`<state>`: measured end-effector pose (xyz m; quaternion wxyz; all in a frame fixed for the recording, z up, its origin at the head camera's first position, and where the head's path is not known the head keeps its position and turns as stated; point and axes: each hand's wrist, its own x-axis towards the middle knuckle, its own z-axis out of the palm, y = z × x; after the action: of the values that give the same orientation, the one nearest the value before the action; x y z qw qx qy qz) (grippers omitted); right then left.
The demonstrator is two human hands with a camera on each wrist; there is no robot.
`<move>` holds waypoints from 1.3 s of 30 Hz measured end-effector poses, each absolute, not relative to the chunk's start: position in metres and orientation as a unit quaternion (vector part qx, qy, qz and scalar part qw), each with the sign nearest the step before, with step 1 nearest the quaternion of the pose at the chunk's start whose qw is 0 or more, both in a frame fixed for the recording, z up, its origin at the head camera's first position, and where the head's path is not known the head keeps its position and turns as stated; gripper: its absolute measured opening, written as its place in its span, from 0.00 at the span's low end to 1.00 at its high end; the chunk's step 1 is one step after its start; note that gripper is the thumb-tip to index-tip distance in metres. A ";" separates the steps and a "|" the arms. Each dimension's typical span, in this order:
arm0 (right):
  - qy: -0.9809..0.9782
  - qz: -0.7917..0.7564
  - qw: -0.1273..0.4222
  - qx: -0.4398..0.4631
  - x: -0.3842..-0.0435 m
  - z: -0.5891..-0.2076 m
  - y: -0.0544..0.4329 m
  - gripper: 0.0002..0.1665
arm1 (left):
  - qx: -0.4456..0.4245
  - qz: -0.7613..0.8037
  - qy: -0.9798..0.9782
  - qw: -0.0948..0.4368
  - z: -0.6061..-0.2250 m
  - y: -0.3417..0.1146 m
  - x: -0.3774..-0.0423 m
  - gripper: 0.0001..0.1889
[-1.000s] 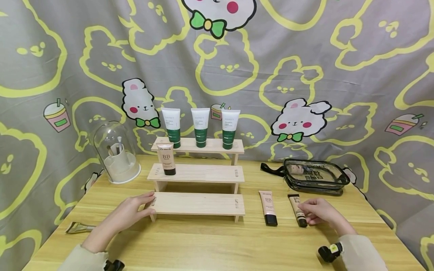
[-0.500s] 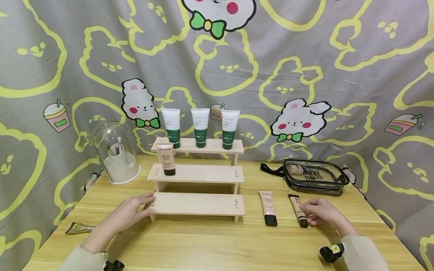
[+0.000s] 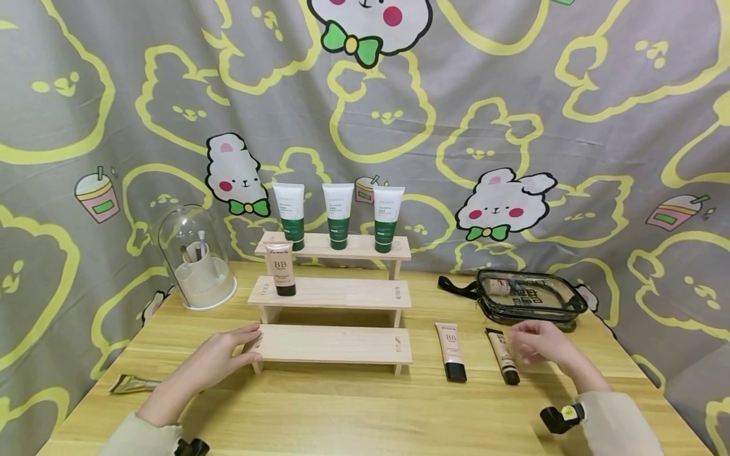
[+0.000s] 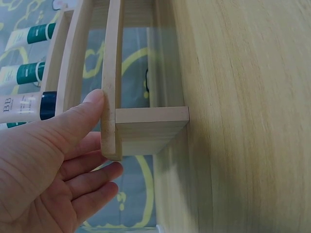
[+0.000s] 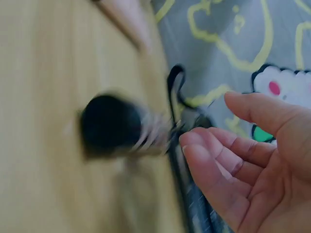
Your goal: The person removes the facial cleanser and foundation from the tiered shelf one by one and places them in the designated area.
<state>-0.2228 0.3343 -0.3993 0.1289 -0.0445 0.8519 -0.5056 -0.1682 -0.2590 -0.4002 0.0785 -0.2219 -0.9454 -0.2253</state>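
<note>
My left hand holds the left end of the lowest step of a three-tier wooden display stand. In the left wrist view its thumb lies against the board, with the index fingertip behind it. At the right, my right hand hovers just beside a small beige tube with black ends lying on the table. Its fingers are loosely bent with nothing between them. Left of that tube lies a pink BB cream tube. Another BB cream tube stands cap-down on the middle step.
White-and-green tubes stand along the top step. A clear zip pouch with a black strap lies at the back right. At the left are a domed brush holder and a gold tube. A patterned curtain hangs behind.
My right hand has let go of the small beige tube and lifted up and away from it; the tube stays on the table. My left hand has not moved.
</note>
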 end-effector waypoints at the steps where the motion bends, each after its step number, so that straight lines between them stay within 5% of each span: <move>1: 0.854 -0.503 0.123 -0.053 -0.224 -0.395 0.332 0.28 | -0.222 -0.225 -0.946 0.078 -0.400 -0.259 -0.168 0.26; 19: 0.835 -0.505 0.083 -0.202 -0.241 -0.327 0.214 0.23 | -0.217 -0.227 -0.946 0.077 -0.400 -0.258 -0.166 0.26; 39: 0.793 -0.521 0.074 -0.307 -0.279 -0.313 0.084 0.18 | -0.212 -0.218 -0.950 0.074 -0.401 -0.257 -0.167 0.27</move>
<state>-0.2787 0.0845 -0.3131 0.0741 -0.3071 0.7930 -0.5209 -0.1669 -0.2575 -0.4006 0.0739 -0.2117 -0.9498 -0.2182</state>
